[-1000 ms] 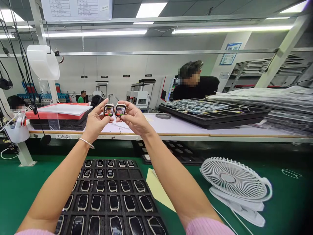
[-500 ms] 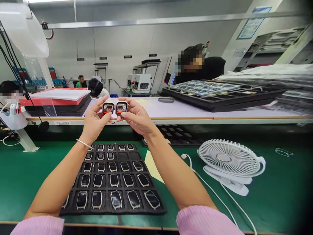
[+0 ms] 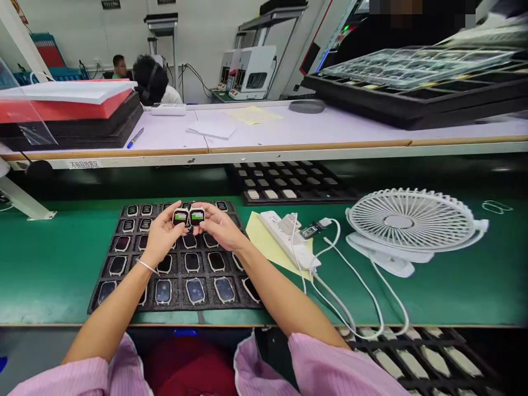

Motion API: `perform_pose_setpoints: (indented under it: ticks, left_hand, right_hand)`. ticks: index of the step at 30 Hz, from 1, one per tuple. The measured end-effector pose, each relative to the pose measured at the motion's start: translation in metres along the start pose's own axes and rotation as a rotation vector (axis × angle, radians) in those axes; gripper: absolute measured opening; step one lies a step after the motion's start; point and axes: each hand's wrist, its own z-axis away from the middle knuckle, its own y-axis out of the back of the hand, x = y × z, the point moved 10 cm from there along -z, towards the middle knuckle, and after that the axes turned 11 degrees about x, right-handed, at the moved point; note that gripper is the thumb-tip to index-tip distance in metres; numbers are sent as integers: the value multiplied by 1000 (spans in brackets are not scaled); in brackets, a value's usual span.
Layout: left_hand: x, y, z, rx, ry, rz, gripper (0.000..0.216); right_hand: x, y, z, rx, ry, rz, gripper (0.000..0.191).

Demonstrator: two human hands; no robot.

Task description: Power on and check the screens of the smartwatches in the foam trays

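Two smartwatch bodies without straps are held side by side over the far part of a black foam tray (image 3: 177, 303). My left hand (image 3: 160, 234) is closed on the left smartwatch (image 3: 180, 216), thumb at its lower edge. My right hand (image 3: 220, 226) grips the right smartwatch (image 3: 197, 216) in the same way. Both screens are lit, with a green band across a dark background. Below, the tray's pockets hold rows of similar watches, several at the far left showing white text and the nearer ones dark. My hands and forearms hide part of the tray.
To the right lie a white power strip (image 3: 289, 242) on yellow paper, looping cables and a white fan (image 3: 408, 220). A raised shelf (image 3: 256, 137) crosses behind, bearing foam trays (image 3: 391, 104) and a pen (image 3: 135, 138). Another watch tray (image 3: 289, 181) sits under it. Other people are beyond.
My view has tilted down. Both hands have lowered with the watches from the shelf's height to just over the tray. The screens have switched from a camera-like picture to a green band.
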Motion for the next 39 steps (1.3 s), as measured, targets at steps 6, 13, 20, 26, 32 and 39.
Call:
perform_pose_setpoints:
  ticks: [6,13,20,26,32,39]
  left_hand:
    - [-20,5,-3,37,32,-38,52]
    - [-30,3,3,-10,100,-9,53]
    - [-40,3,8,-22,164,-25,46]
    - [-42,3,9,-18,182,-22,49]
    - [-48,5,10,8,240,-11,54]
    - [-54,12,10,64,292,8,54]
  right_hand:
    - [19,5,1,-19,-51,38,37]
    - [28,10,4,-21,-79,-16,40]
    - [41,16,6,26,-131,-9,32]
    - [42,16,7,8,-121,-19,36]
    - [47,16,7,0,-139,-36,38]
    - [62,23,7,72,-291,-81,42]
